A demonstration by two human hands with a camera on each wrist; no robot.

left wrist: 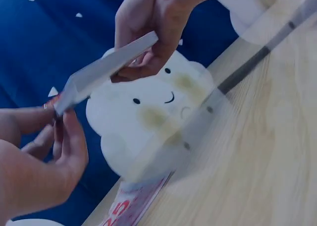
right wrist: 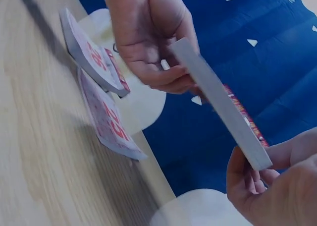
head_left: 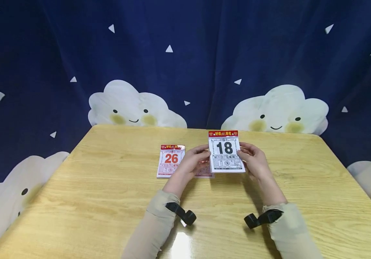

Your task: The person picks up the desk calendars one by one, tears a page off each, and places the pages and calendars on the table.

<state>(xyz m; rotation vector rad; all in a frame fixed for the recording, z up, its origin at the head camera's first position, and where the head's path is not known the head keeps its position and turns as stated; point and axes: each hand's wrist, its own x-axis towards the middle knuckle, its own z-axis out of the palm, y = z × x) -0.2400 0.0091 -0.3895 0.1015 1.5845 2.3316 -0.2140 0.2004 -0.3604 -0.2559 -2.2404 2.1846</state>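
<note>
Fingers (head_left: pixel 203 156) partly hidden but seemingly curled, the left hand (head_left: pixel 194 160) and right hand (head_left: pixel 254 160) pinch the 18 calendar (head_left: pixel 226 151) at opposite sides, where even pressure should keep it steady.

Pads partly hidden around the fingers

In the head view, the left fingers (head_left: pixel 204 155) and the 18 pad (head_left: pixel 226 154) between both sets of fingers hide most of the 25 pad (head_left: pixel 206 173). The left wrist (head_left: pixel 176 182) covers a lower corner of the 26 pad (head_left: pixel 170 162). The 18 pad's fine print (head_left: pixel 226 164) is too small to read. Nearer than the fingers, the worktop (head_left: pixel 91 208) runs out of frame.
</note>
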